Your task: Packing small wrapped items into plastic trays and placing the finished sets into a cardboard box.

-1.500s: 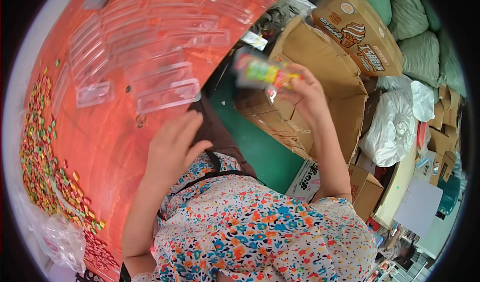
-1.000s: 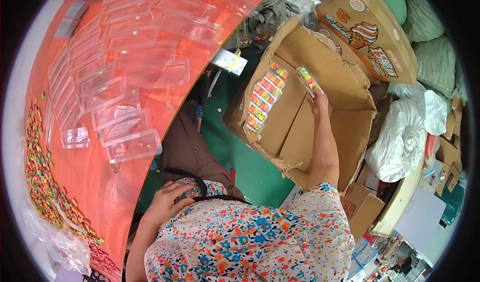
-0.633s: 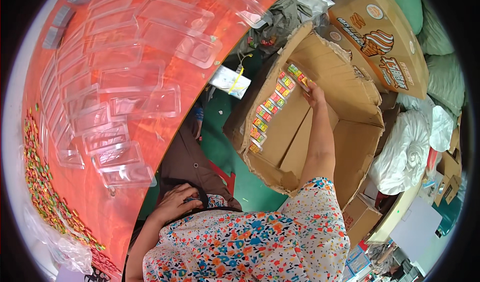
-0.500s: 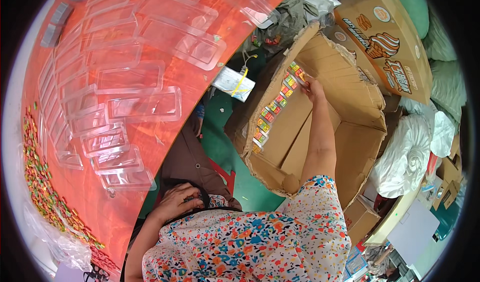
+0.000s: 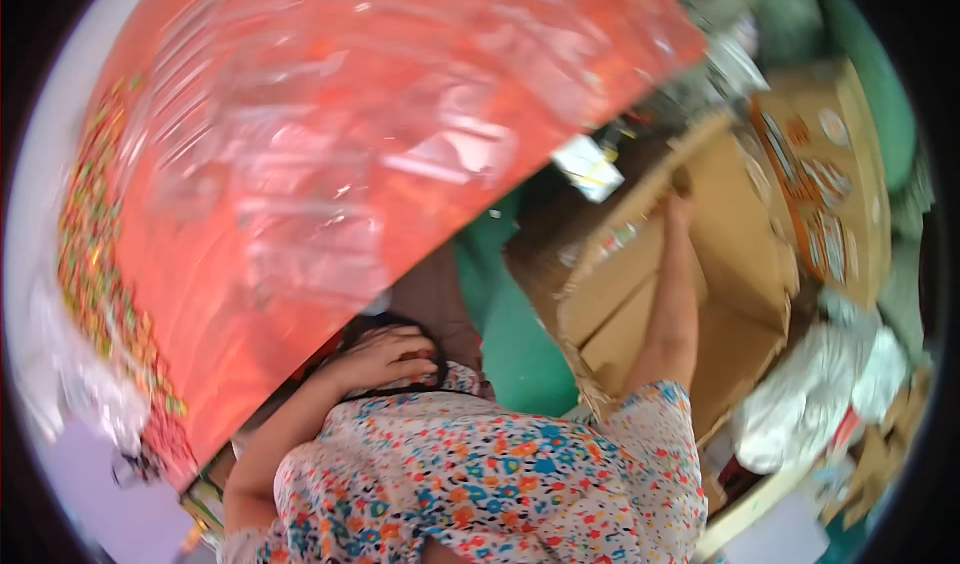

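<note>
My right hand (image 5: pixel 681 204) reaches deep into an open cardboard box (image 5: pixel 745 169), near its far side wall. Motion smears its fingers, so what they hold, if anything, is hard to see. A few small bright packs (image 5: pixel 615 240) show as a blur along the box's left edge. My left hand (image 5: pixel 398 354) rests on my lap, fingers laid over a black band (image 5: pixel 440 349). It holds nothing that I can see.
On the left, a red table (image 5: pixel 225 364) carries clear plastic trays (image 5: pixel 310 234) and a long heap of small colourful pieces (image 5: pixel 95 234). A white block (image 5: pixel 588 169) sits between table and box. A printed carton (image 5: pixel 825 179) and white plastic bags (image 5: pixel 810 394) stand right.
The view has swung, shifting the table and box rightward in the picture and blurring them. The long row of colourful packs inside the box no longer shows clearly. My left hand stays on my lap.
</note>
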The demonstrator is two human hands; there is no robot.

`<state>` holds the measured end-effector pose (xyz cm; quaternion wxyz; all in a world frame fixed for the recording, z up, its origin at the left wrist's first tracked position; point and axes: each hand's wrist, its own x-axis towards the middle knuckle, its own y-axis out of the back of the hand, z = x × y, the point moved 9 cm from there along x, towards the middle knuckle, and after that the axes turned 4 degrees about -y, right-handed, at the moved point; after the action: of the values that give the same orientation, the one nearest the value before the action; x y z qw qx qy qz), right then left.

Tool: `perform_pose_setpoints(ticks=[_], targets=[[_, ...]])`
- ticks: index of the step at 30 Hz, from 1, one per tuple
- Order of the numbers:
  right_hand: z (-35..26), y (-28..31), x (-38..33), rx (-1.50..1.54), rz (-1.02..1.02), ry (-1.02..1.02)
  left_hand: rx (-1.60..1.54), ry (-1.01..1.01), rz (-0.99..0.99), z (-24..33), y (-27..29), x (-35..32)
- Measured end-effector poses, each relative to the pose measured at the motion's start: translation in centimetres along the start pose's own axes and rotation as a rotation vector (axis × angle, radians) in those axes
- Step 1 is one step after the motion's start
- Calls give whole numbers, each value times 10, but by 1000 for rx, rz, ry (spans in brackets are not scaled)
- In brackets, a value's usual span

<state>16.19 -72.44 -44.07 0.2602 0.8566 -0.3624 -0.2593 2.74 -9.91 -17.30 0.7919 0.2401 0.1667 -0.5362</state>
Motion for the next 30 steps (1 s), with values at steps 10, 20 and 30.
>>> perform_pose_setpoints(ticks=[10, 20, 30], targets=[[-310, 82, -220, 387, 128, 704, -224, -175, 316, 67, 40, -99], [-489, -46, -536, -64, -715, 1536, 414, -245, 1261, 97, 140, -188], [-610, -175, -582, -216, -448, 1446, 345, -12, 1564, 22, 248, -202]])
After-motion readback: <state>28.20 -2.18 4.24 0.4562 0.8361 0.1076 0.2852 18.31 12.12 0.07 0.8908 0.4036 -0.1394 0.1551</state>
